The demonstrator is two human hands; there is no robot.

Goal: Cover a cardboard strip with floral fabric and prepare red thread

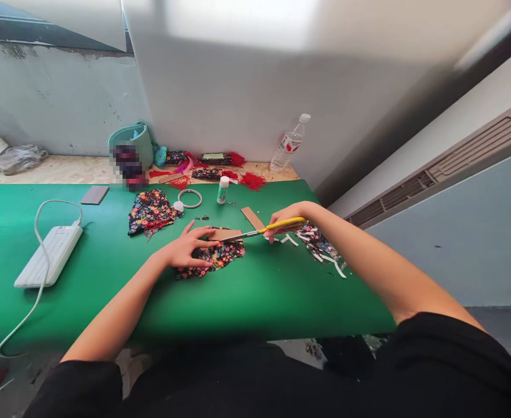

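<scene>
My left hand (189,247) lies with fingers spread on a black floral cloth (227,255) and a brown cardboard strip (224,234) resting on it. In my right hand (287,219) is a pair of yellow-handled scissors (283,224). Their blades point left and reach over the cloth along the lower edge of the strip. Whether the blades are cutting is too small to tell. A second brown strip (252,218) lies just behind the scissors. Beside my right wrist is a heap of floral cloth scraps (318,242) with white strips.
A glue stick (223,190), a silvery ring (189,198) and more floral cloth (151,212) sit behind my hands on the green mat (255,302). At left is a white power strip (50,255) with its cable. A plastic bottle (290,144) and teal basket (133,145) stand at the back.
</scene>
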